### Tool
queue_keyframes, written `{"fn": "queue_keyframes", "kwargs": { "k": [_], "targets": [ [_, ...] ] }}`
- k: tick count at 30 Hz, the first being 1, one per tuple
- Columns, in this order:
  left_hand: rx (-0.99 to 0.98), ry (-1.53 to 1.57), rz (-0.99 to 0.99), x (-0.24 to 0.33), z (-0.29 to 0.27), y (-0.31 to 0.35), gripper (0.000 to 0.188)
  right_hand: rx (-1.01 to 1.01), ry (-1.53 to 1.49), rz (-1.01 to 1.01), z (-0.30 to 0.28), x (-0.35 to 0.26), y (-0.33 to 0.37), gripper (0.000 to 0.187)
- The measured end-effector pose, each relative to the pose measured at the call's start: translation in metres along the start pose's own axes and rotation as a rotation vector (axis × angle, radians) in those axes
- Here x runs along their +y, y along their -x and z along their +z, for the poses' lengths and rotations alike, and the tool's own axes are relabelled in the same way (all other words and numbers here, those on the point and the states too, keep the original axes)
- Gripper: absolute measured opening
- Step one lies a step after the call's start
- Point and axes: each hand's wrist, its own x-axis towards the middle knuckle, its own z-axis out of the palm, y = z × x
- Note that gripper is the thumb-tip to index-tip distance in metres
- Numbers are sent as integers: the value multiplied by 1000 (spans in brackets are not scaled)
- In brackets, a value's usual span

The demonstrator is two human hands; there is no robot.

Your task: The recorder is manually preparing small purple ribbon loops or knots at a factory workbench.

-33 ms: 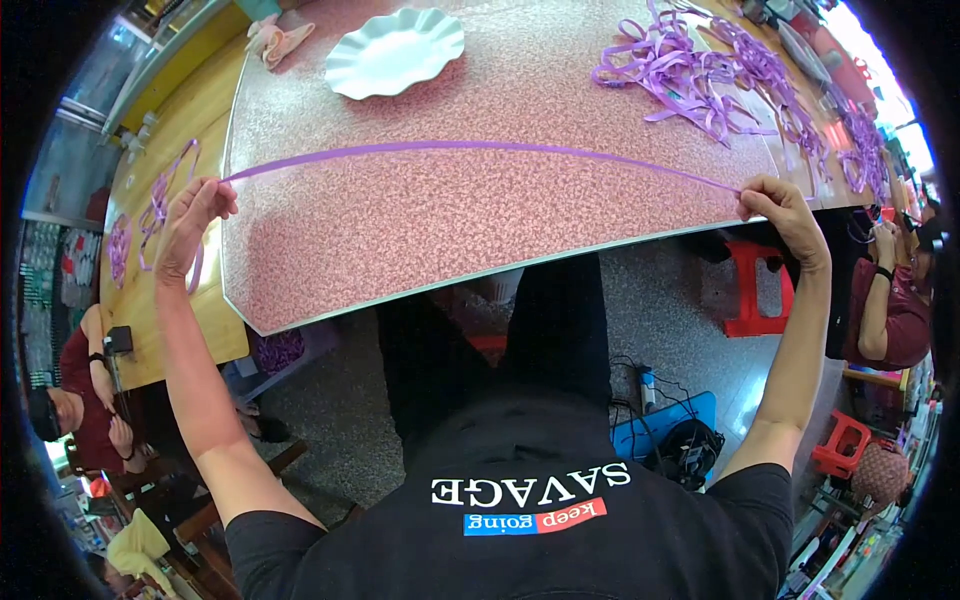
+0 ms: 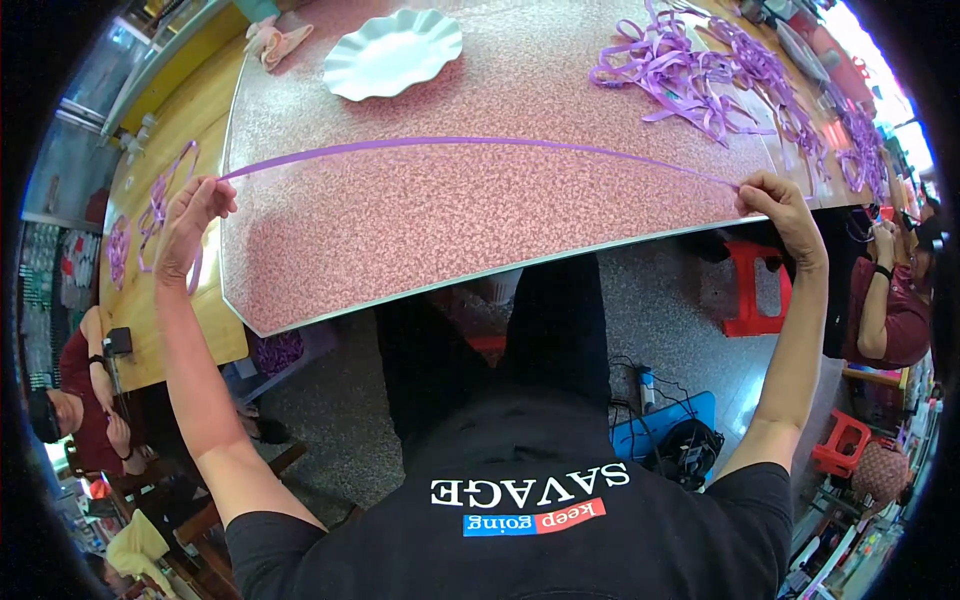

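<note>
A long purple ribbon stretches across the view between my two hands, arching over the pink table. Its left end is pinched in the fingers of my left hand, above the table's left corner. The other end sits in the closed fingertips of my right hand, over the table's front edge. More ribbon hangs in loops and strands beside my left wrist; whether it joins the held strip I cannot tell. A tangled heap of purple ribbons lies on the table at the far right.
A white plate with a wavy rim stands on the pink speckled tabletop. A crumpled pale cloth lies farther left. Below the right front edge is a red stool. People sit at the left and right.
</note>
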Motion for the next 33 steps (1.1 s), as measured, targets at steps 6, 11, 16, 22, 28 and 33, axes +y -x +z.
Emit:
{"fn": "queue_keyframes", "kwargs": {
  "k": [6,11,16,22,28,33],
  "targets": [
    [79,421,39,-27,0,-21,29,315,-548,-143,27,15,-16,21],
    [68,1073,194,-58,2,-41,29,478,-875,-354,68,4,-38,25],
    [101,1334,129,-63,23,-39,24,612,-999,-622,100,-26,-49,45],
    [-5,1108,189,-3,128,-26,20,356,-961,-681,133,-53,-39,50],
    [-130,834,250,44,206,-9,22,204,-940,-540,174,-78,-34,53],
    [-192,643,237,71,265,1,26,190,-877,-508,192,-94,-29,53]
  ]
}}
